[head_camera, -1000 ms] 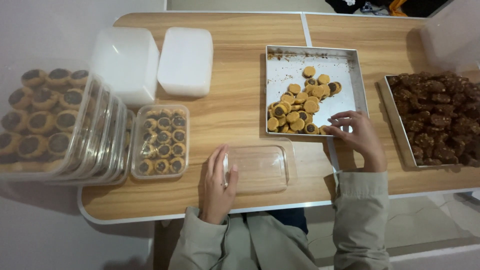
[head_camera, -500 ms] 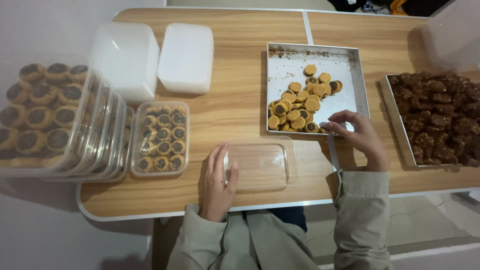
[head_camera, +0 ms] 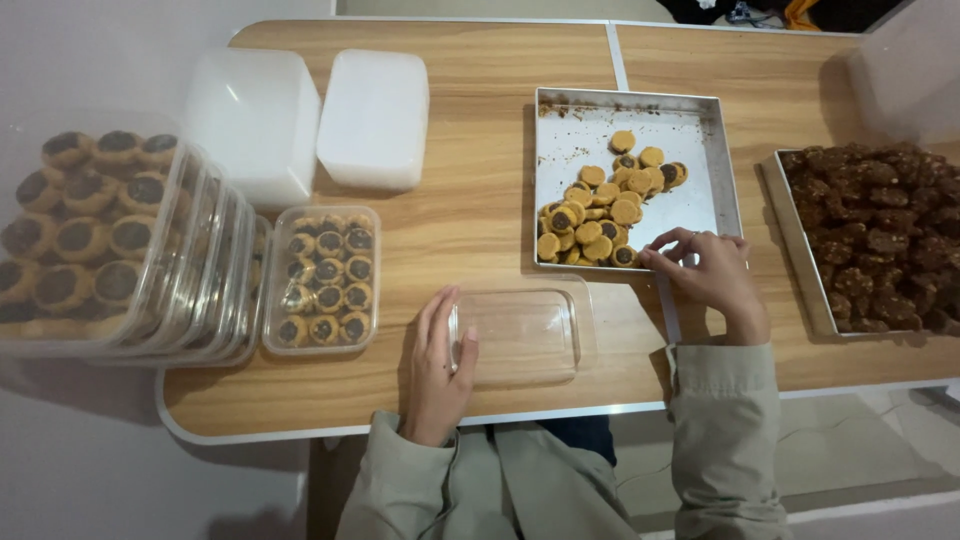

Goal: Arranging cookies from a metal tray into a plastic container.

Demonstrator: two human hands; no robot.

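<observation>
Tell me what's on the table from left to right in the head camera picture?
Stacked filled cookie boxes → open filled box → left hand → empty clear box → metal tray of round cookies → right hand → tray of dark cookies.

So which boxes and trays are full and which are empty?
clear box: empty, open, left hand on its side
filled box: full of tarts, no lid
metal tray: partly emptied, right hand at its near edge
dark cookie tray: heaped full

Empty clear tub; cookies, seemingly tray-bound
</observation>
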